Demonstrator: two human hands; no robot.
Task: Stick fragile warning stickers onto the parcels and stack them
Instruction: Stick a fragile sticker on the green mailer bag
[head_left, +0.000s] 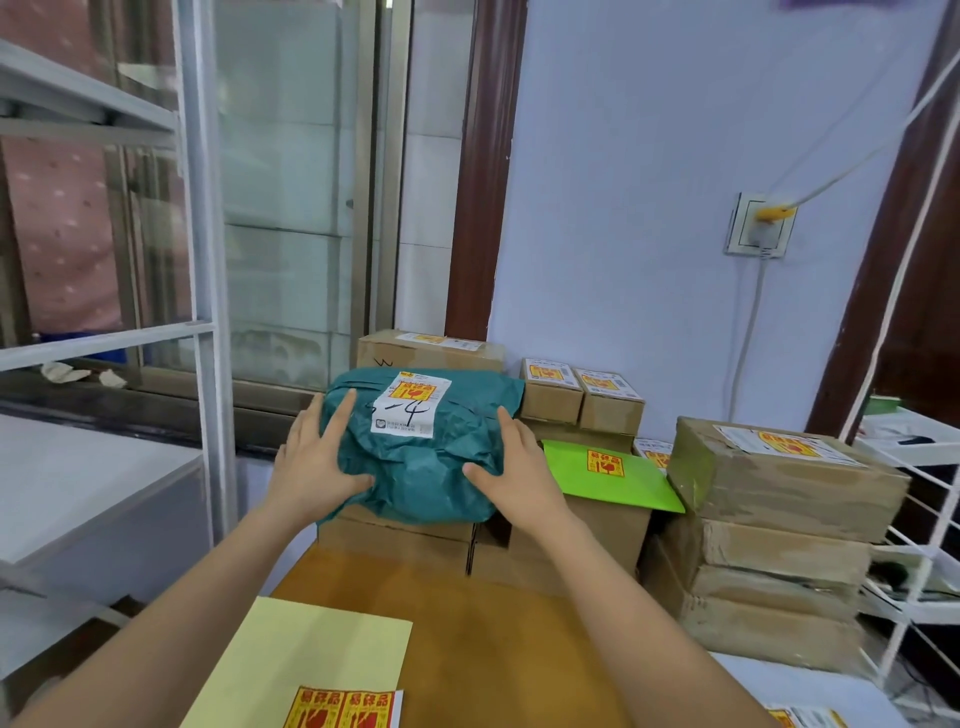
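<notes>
A teal soft-bag parcel (415, 457) lies on top of brown cardboard boxes (571, 535). It carries a white label with a yellow-and-red fragile sticker (414, 391). My left hand (317, 457) lies flat against its left side with straight fingers. My right hand (511, 467) presses its right side, fingers straight. Near the bottom edge, a strip of fragile stickers (343, 709) lies on a pale yellow backing sheet (291, 660) on the brown table (493, 649).
A green envelope (613, 475) with a sticker lies right of the teal parcel. Small stickered boxes (582, 397) stand behind, and a taped box stack (769, 525) is at right. A white wire rack (924, 545) stands far right, a metal shelf frame (202, 312) at left.
</notes>
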